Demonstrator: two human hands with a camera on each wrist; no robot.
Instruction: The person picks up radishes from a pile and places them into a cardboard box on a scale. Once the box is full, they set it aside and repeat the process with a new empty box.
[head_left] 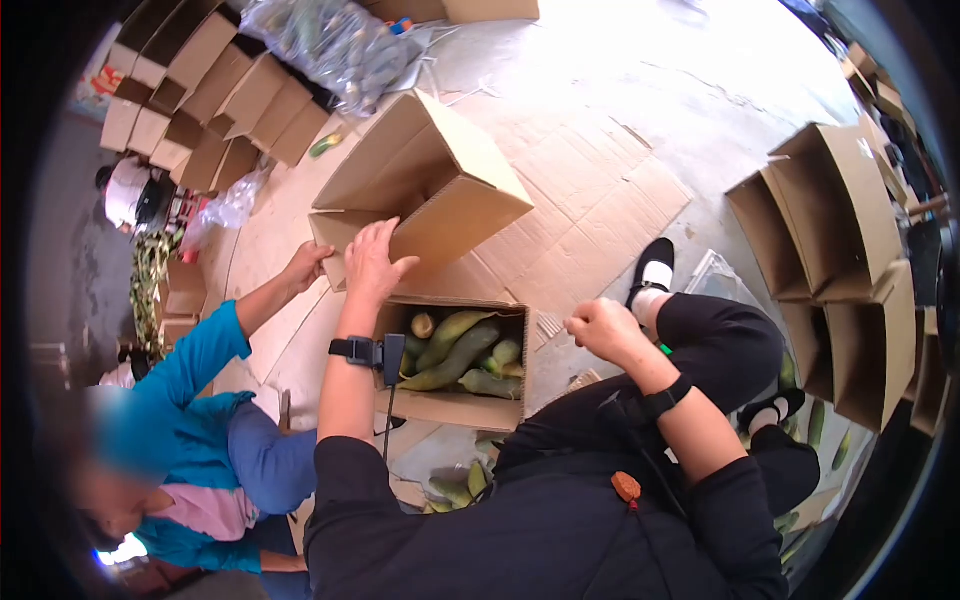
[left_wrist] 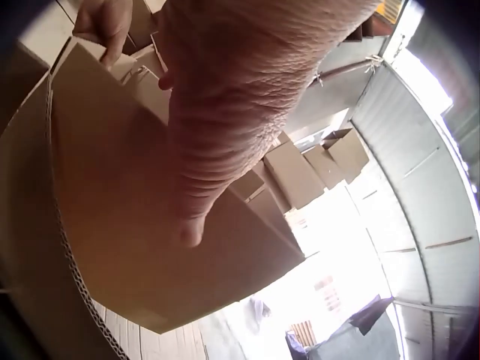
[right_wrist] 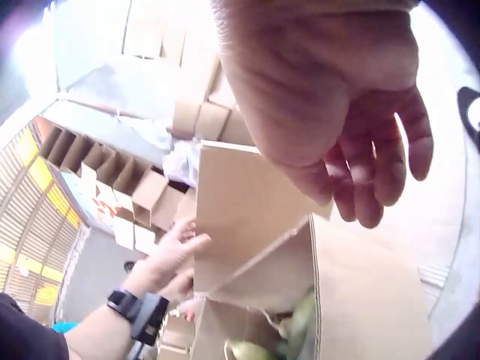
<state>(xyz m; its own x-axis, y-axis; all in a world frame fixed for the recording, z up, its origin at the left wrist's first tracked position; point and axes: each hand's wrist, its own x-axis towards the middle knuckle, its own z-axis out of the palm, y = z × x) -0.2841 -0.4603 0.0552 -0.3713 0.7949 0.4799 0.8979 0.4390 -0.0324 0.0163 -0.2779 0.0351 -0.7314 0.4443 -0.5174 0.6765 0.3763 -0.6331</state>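
My left hand (head_left: 372,265) touches the near side of an open cardboard box (head_left: 480,210), fingers extended and thumb out to the side. In the left wrist view the thumb stands out before the brown cardboard wall (left_wrist: 135,225). Another person's hand (head_left: 308,266) grips the same box at its left corner. Nearer me, a second open carton (head_left: 450,408) holds several long green-yellow vegetables (head_left: 462,352) like large cucumbers. My right hand (head_left: 608,330) hovers right of that carton, its fingers loosely curled around nothing; the right wrist view shows the palm (right_wrist: 300,105).
Stacked open boxes stand at the upper left (head_left: 230,100) and right (head_left: 830,240). A clear plastic bag (head_left: 325,45) lies at the back. Flattened cardboard (head_left: 600,190) covers the floor. The other person (head_left: 190,430) sits at left; loose vegetables (head_left: 460,487) lie near my legs.
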